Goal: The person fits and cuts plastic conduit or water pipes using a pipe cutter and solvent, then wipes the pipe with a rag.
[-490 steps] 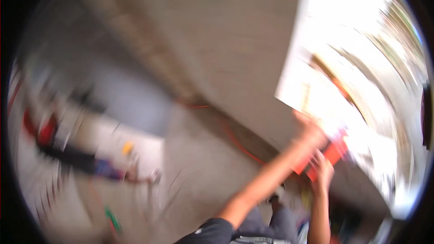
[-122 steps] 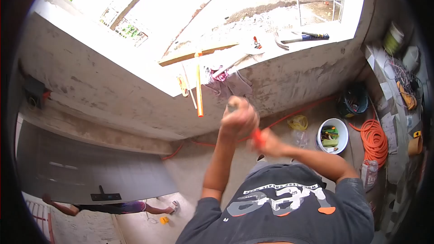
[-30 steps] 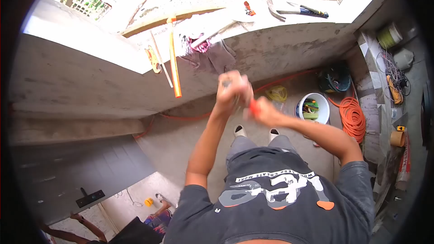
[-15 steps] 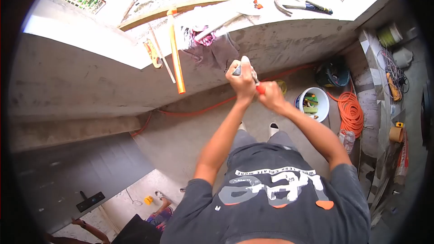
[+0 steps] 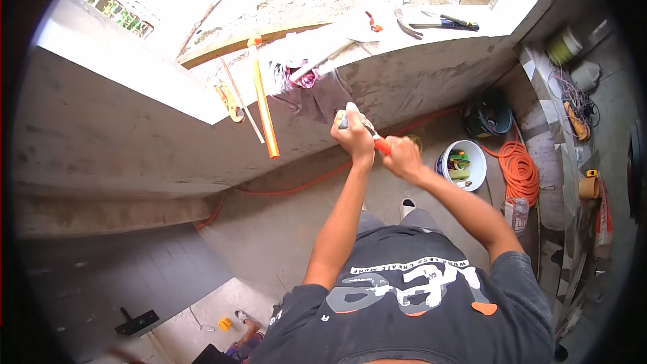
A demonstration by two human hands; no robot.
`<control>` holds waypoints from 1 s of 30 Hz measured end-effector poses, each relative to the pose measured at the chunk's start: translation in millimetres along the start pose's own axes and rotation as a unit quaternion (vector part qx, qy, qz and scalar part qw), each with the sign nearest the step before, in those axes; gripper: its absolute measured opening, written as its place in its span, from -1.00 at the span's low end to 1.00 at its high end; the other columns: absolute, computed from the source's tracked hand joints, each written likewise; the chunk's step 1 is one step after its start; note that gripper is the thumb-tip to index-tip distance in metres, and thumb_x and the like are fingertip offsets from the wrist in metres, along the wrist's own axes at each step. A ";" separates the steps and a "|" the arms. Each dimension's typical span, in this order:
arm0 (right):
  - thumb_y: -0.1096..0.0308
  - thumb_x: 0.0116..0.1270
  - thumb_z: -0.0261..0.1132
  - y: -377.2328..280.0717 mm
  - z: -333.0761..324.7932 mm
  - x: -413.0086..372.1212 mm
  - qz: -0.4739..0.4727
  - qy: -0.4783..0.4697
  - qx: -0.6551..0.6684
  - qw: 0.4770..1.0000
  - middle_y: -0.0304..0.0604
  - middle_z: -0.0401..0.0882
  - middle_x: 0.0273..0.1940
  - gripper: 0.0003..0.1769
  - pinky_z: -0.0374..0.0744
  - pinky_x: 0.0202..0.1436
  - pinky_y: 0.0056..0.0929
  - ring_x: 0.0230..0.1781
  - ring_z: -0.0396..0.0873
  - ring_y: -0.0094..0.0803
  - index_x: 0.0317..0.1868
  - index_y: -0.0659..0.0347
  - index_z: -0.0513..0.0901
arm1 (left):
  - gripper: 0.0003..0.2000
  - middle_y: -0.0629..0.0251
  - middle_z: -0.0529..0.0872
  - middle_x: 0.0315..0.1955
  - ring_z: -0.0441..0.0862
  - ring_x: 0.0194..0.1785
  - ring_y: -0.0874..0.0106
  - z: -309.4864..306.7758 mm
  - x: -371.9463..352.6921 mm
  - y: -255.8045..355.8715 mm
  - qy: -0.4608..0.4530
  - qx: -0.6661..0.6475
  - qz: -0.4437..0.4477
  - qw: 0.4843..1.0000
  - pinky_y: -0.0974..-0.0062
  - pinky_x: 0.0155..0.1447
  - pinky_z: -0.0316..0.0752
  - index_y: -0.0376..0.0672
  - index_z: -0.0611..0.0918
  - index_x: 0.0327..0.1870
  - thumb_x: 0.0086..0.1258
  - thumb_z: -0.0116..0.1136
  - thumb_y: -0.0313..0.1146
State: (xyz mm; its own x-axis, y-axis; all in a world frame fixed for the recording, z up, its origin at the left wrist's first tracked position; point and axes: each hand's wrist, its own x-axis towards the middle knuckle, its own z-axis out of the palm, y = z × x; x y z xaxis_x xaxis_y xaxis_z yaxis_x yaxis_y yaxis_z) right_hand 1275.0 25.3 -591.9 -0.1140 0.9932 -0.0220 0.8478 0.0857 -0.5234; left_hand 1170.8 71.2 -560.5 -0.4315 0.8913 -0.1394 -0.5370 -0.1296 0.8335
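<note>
In the head view, the left hand (image 5: pixel 353 136) is closed around a small grey piece (image 5: pixel 344 121), held up in front of the concrete wall. The right hand (image 5: pixel 404 157) grips a red-handled tool (image 5: pixel 381 145) whose thin shaft meets that piece. The work looks mid-way: tool and piece are engaged, neither set down. Above, the concrete sill (image 5: pixel 472 35) carries a hammer (image 5: pixel 438 23), a cloth (image 5: pixel 317 87) and a leaning orange pipe (image 5: pixel 263 104). On the bare floor (image 5: pixel 283 229) stand a white bucket (image 5: pixel 477 150) and a coiled orange hose (image 5: pixel 522 172).
</note>
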 end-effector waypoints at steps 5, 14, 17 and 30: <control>0.36 0.05 0.29 -8.2 -4.1 -4.8 -0.175 0.259 -0.048 0.949 -0.03 0.52 -0.51 -0.85 0.52 -0.45 -0.12 -0.51 0.59 -0.04 -0.40 0.15 0.48 | -0.74 0.48 0.34 -0.70 0.29 -0.69 0.62 -2.1 -6.9 16.6 0.124 -0.112 -0.058 0.984 0.59 -0.60 0.28 -0.06 0.30 -0.53 0.38 0.05 -0.34; 0.35 0.20 0.28 -27.9 -50.4 -58.6 0.188 -0.465 0.489 0.714 -0.28 0.33 -0.73 -0.71 0.32 -0.68 -0.41 -0.75 0.38 -0.45 -0.60 0.16 0.39 | -0.81 0.35 0.38 -0.74 0.26 -0.76 0.53 -18.0 -40.5 57.5 -0.274 -0.118 -0.247 0.922 0.47 -0.64 0.15 -0.09 0.34 -0.56 0.17 0.04 -0.57; 0.39 0.22 0.31 -21.3 -62.4 -91.0 0.105 -0.707 0.543 0.440 -0.40 0.22 -0.72 -0.73 0.17 -0.70 -0.54 -0.76 0.22 -0.59 -0.57 0.13 0.40 | -0.84 0.28 0.36 -0.78 0.23 -0.80 0.41 -19.6 -61.9 90.8 -0.599 -0.347 -0.226 0.685 0.43 -0.63 0.15 -0.13 0.39 -0.53 0.09 0.11 -0.60; 0.34 0.03 0.22 19.0 40.7 -17.0 0.031 -0.114 0.200 0.973 -0.01 0.55 -0.64 -0.85 0.50 -0.59 -0.22 -0.67 0.56 -0.14 -0.56 0.26 0.54 | -0.78 0.48 0.35 -0.72 0.27 -0.73 0.62 -22.4 -1.7 -9.4 -0.070 0.021 -0.160 0.984 0.58 -0.64 0.24 -0.04 0.34 -0.58 0.21 0.10 -0.46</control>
State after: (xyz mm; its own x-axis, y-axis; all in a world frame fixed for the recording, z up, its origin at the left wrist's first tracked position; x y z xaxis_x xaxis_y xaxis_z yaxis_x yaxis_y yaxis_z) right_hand 1271.9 6.9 -636.1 -0.2188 0.9485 -0.2289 0.5922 -0.0574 -0.8037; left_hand 1160.4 61.2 -580.1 -0.1391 0.9351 -0.3259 -0.5969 0.1834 0.7811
